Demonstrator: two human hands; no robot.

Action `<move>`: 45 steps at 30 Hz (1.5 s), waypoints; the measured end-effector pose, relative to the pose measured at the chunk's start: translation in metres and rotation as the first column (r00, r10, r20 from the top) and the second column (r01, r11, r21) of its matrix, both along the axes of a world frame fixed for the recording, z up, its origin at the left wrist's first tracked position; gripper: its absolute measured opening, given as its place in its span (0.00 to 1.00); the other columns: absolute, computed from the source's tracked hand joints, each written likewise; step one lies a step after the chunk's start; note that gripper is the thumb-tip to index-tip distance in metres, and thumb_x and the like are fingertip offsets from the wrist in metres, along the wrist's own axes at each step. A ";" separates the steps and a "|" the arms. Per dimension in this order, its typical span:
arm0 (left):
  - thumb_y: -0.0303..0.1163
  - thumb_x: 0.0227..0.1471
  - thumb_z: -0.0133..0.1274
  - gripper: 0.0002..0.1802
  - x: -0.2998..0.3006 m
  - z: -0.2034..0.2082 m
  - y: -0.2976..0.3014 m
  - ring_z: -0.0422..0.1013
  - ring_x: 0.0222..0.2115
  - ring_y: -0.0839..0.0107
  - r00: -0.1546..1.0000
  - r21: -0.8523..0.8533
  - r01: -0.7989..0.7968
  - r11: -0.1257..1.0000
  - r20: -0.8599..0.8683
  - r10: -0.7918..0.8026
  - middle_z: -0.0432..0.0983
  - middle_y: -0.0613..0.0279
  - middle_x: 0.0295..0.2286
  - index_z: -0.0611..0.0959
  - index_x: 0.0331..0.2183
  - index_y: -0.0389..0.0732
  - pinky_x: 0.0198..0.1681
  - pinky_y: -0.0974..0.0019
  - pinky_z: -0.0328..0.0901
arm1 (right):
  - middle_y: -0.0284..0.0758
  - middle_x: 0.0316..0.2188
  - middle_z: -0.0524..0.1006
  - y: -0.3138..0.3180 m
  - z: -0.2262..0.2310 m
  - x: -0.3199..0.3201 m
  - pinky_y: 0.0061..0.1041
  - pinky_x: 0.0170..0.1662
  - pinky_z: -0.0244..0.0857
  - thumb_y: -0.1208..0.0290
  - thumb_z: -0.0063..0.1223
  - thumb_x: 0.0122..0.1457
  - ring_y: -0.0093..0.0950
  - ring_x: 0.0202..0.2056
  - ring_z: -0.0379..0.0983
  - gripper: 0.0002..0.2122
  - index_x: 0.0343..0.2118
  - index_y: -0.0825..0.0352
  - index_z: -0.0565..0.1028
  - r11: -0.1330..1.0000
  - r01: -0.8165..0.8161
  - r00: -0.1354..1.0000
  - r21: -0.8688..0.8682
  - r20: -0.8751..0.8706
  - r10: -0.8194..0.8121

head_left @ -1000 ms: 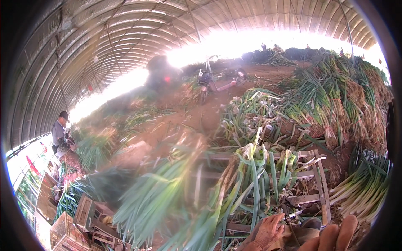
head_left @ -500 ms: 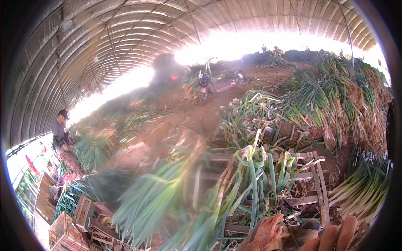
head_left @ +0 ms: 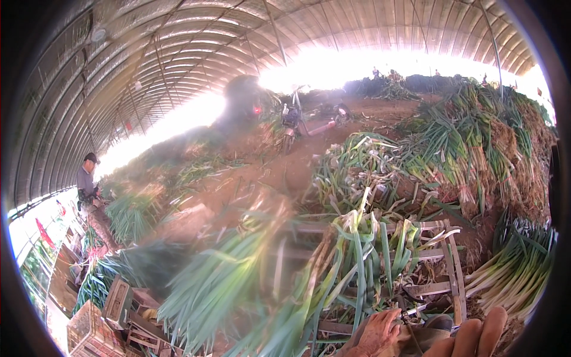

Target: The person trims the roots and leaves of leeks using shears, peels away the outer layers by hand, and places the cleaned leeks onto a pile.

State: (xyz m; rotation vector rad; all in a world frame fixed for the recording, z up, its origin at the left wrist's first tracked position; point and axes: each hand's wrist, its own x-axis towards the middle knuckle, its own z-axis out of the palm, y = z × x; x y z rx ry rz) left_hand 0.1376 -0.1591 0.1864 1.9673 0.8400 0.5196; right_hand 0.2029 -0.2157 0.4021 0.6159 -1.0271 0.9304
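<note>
At the lower edge, my left hand [head_left: 377, 333] lies with loosely bent fingers slightly apart, and I see nothing in it. A thin dark cord or strap [head_left: 408, 321] runs just right of its fingertips. My right hand [head_left: 476, 334] shows only as several large, stretched-out fingers close to the camera; its palm is cut off. Ahead of my hands, long green onions [head_left: 360, 250] hang over a wooden frame [head_left: 455, 271]. A blurred spread of green leaves [head_left: 220, 279] fills the area to the left. Pale-stemmed green onions [head_left: 517, 276] lie beyond my right hand.
Tall bundles of green onions with roots [head_left: 476, 143] are heaped at the right. A scooter [head_left: 291, 119] stands on the bare soil farther back. Crates [head_left: 98, 327] sit at the lower left, and another person [head_left: 88, 184] stands behind them. A ribbed arched roof [head_left: 178, 47] covers everything.
The person at the far left has straightened up from a bent posture. The whole view has shifted slightly. My hands have hardly moved.
</note>
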 end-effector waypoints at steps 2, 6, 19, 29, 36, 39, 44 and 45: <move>0.50 0.62 0.40 0.32 0.002 -0.009 0.000 0.62 0.56 0.52 0.999 0.137 -0.024 0.990 0.039 0.019 0.64 0.49 0.57 0.65 0.60 0.39 0.62 0.48 0.50 | 0.37 0.26 0.68 0.001 0.000 -0.001 0.36 0.26 0.71 0.40 0.51 0.58 0.30 0.22 0.72 0.32 0.44 0.73 0.67 1.000 -0.003 1.000 0.015 -0.010 0.003; 0.48 0.63 0.41 0.31 0.003 -0.010 0.002 0.60 0.57 0.52 1.000 0.097 -0.014 0.995 0.001 0.014 0.63 0.49 0.57 0.65 0.60 0.39 0.62 0.48 0.52 | 0.37 0.27 0.68 0.001 0.001 0.001 0.37 0.28 0.70 0.40 0.51 0.58 0.30 0.23 0.72 0.32 0.44 0.72 0.68 1.000 -0.001 1.000 0.015 -0.009 0.001; 0.43 0.64 0.43 0.33 0.001 -0.018 0.003 0.54 0.61 0.61 0.997 -0.103 0.081 0.991 0.027 -0.078 0.51 0.55 0.63 0.56 0.64 0.42 0.64 0.56 0.54 | 0.37 0.29 0.70 -0.006 -0.003 0.005 0.42 0.39 0.67 0.39 0.50 0.57 0.31 0.29 0.71 0.32 0.43 0.71 0.69 0.999 0.025 1.000 -0.030 0.016 -0.025; 0.36 0.65 0.38 0.26 0.000 -0.028 0.001 0.56 0.60 0.65 0.998 0.032 0.058 0.998 0.024 -0.059 0.57 0.59 0.61 0.61 0.62 0.40 0.64 0.59 0.52 | 0.39 0.31 0.69 -0.019 0.018 0.016 0.44 0.38 0.66 0.44 0.49 0.60 0.34 0.34 0.70 0.28 0.43 0.71 0.68 0.989 0.013 0.981 -0.147 0.191 0.016; 0.43 0.63 0.41 0.28 0.005 -0.046 0.007 0.61 0.57 0.58 1.000 0.093 0.017 0.996 -0.006 -0.016 0.65 0.53 0.57 0.66 0.59 0.39 0.62 0.54 0.54 | 0.41 0.34 0.69 -0.044 0.043 0.038 0.47 0.43 0.68 0.63 0.44 0.66 0.44 0.41 0.72 0.11 0.43 0.66 0.68 0.804 -0.152 0.863 -0.574 0.319 0.391; 0.46 0.61 0.43 0.29 0.006 -0.035 0.006 0.63 0.54 0.53 0.982 0.162 -0.042 0.986 0.186 0.011 0.68 0.50 0.54 0.69 0.57 0.38 0.59 0.52 0.55 | 0.42 0.34 0.69 -0.043 0.044 0.034 0.47 0.43 0.69 0.66 0.43 0.67 0.45 0.42 0.72 0.09 0.43 0.66 0.68 0.805 -0.154 0.873 -0.573 0.304 0.382; 0.44 0.59 0.44 0.28 0.010 -0.069 0.016 0.66 0.51 0.48 0.981 0.375 -0.069 0.925 0.192 -0.005 0.71 0.45 0.50 0.70 0.56 0.36 0.56 0.48 0.58 | 0.42 0.33 0.69 -0.036 0.038 0.016 0.46 0.42 0.69 0.66 0.44 0.67 0.45 0.41 0.72 0.09 0.43 0.66 0.67 0.880 -0.128 0.924 -0.458 0.267 0.274; 0.44 0.59 0.44 0.28 0.008 -0.072 0.015 0.66 0.51 0.48 0.983 0.376 -0.074 0.924 0.185 0.004 0.71 0.45 0.50 0.70 0.56 0.36 0.56 0.48 0.58 | 0.42 0.33 0.69 -0.036 0.037 0.017 0.46 0.42 0.69 0.66 0.44 0.67 0.44 0.41 0.72 0.09 0.43 0.66 0.67 0.882 -0.134 0.928 -0.452 0.256 0.272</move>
